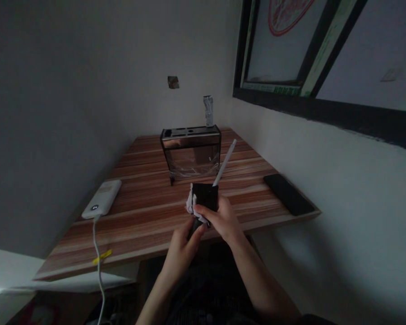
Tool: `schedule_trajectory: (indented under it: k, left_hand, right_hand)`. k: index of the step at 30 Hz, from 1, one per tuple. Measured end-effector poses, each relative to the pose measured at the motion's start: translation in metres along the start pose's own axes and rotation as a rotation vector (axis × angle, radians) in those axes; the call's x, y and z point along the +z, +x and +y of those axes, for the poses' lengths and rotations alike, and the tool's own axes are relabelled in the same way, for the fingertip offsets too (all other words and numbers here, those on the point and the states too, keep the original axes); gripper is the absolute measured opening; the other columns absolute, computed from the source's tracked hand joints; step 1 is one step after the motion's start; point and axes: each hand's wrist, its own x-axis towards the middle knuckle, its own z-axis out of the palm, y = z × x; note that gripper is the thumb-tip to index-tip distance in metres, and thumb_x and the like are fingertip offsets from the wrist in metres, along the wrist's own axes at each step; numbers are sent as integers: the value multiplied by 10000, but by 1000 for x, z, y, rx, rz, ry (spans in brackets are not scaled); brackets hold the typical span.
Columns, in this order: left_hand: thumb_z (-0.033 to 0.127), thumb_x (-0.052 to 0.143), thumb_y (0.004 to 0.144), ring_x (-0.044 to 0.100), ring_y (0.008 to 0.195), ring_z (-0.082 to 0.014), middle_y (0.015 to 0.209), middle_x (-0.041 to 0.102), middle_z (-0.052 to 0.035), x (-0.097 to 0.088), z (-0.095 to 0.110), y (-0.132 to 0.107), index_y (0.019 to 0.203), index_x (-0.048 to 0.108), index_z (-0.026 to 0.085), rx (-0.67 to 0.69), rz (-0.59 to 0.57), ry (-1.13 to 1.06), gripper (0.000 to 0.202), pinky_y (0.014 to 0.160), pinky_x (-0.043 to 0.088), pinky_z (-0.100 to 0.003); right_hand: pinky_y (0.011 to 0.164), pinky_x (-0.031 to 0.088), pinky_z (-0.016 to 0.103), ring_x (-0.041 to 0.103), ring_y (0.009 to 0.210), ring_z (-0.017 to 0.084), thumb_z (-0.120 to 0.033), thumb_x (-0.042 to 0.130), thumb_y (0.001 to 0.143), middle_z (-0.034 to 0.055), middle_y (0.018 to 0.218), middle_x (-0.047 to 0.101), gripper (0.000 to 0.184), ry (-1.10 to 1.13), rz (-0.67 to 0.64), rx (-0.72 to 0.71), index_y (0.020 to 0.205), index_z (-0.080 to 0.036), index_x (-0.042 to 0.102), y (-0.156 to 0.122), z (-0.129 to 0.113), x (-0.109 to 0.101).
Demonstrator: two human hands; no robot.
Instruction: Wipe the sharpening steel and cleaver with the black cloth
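Note:
Both of my hands are together in front of the table's near edge. My left hand (pixel 185 239) is closed around a dark handle (pixel 195 225), below the other hand. My right hand (pixel 225 219) pinches a black square piece (pixel 205 196), its thumb across the front. Crumpled white material (pixel 190 203), like cloth or paper, shows along the left and lower edges of that piece. A long, narrow pale shaft (pixel 225 162), knife-like, sticks out up and right behind it. It lines up with the handle, but the black piece hides whether they join.
Farther back on the wood-grain table (pixel 142 180) stands a dark-framed slotted rack (pixel 192 158) with a see-through front. A silvery wrapped object (pixel 208 110) rises from its top. A white power bank (pixel 102 198) with a cable lies left, a black phone (pixel 287 194) right, beside the wall.

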Motion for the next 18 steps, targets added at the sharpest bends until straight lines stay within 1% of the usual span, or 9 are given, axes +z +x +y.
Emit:
schedule_trajectory:
  k: [3,6,11,15,18]
  left_hand:
    - [472,509,868,336,484,-86,561,424,59,0,2,0,918,617,124,7,-7,16,368,444,263,-181]
    - [471,505,868,343,487,-87,572,437,55,2,-2,-1,892,611,126,7,-4,7,361,458,280,-184]
    - [465,497,878,329,481,-82,573,420,61,5,-12,-2,870,587,140,-4,-7,-34,338,454,276,-179]
    - [456,505,881,325,495,-79,595,427,52,5,-15,-4,866,590,137,2,-10,-39,330,453,268,-175]
    - [463,506,882,325,503,-81,590,422,53,5,-15,-6,883,601,131,-4,-22,-46,345,456,265,-175]
  right_hand:
    - [759,542,338,693,831,240,-386,789,645,63,871,739,360,66,-41,-12,907,-160,689,1,0,-1]
    - [739,550,339,701,805,241,-394,789,654,62,851,741,353,104,-77,-8,900,-162,689,1,4,-2]
    - [716,542,323,692,805,239,-404,770,679,67,847,735,346,24,-33,-39,910,-161,683,-1,8,-1]
    - [728,534,323,686,800,230,-405,735,722,59,835,728,296,-2,-57,-65,882,-162,682,-4,4,-3]
    - [744,525,312,679,800,215,-397,724,740,44,839,723,278,-7,-63,-83,899,-174,680,-5,2,-6]
